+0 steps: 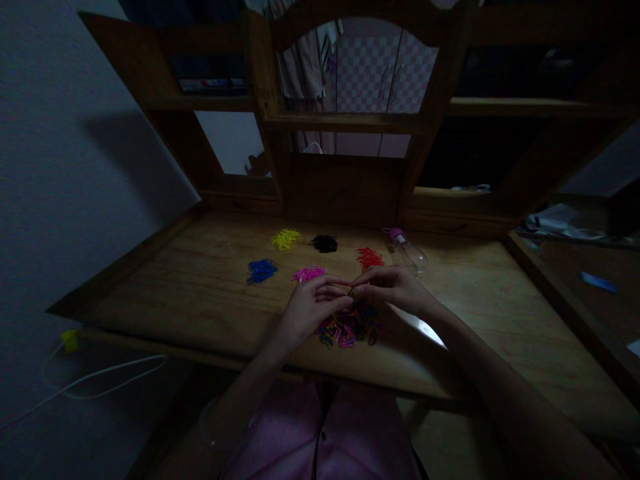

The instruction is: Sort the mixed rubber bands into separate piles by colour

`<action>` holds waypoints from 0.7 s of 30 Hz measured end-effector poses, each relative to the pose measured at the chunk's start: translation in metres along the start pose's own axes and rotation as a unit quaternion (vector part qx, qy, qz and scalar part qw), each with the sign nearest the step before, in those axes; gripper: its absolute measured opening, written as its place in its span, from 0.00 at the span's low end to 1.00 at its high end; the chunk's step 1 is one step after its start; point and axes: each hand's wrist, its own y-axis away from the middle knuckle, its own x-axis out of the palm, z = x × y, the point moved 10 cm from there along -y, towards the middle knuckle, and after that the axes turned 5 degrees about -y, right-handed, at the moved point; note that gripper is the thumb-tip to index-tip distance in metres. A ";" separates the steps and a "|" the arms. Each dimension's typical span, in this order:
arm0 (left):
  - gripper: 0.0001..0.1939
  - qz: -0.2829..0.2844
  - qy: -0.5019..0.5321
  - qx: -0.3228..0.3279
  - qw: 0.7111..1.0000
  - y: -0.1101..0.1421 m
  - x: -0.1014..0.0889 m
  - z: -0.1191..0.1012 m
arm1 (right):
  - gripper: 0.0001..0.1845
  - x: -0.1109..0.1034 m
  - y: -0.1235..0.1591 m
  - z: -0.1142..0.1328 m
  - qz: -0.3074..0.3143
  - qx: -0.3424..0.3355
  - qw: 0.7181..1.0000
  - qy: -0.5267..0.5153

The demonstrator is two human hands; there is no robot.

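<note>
Above a mixed-colour heap (pixel 347 331) of small, thin, clip-like pieces, my two hands meet fingertip to fingertip. My left hand (pixel 313 305) and my right hand (pixel 393 288) both pinch a small dark clip-like piece (pixel 351 292), too dim to tell its exact kind. Just beyond the fingers lies a pile of pink pieces (pixel 309 273), partly covered by my left hand. A red pile (pixel 370 258) is behind my right hand. Farther back are a black pile (pixel 325 243) and a yellow pile (pixel 285 239), with a blue pile (pixel 262 271) to the left.
A clear bulb-shaped bottle (pixel 413 257) with a pink cap lies behind my right hand. The wooden desk (pixel 200 280) has a shelf unit (pixel 345 123) along its back. A white cable (pixel 110 370) hangs by the left front edge. The room is dim.
</note>
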 end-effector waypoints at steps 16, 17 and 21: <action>0.10 -0.025 -0.465 0.191 0.864 -0.124 -0.046 -0.038 | 0.18 -0.060 0.003 -0.025 -0.200 0.056 0.978 0.021; 0.10 -0.022 -0.471 0.195 0.860 -0.125 -0.045 -0.037 | 0.17 -0.060 0.003 -0.026 -0.200 0.057 0.978 0.018; 0.12 -0.024 -0.484 0.205 0.850 -0.124 -0.045 -0.040 | 0.16 -0.057 0.003 -0.028 -0.192 0.066 0.979 0.023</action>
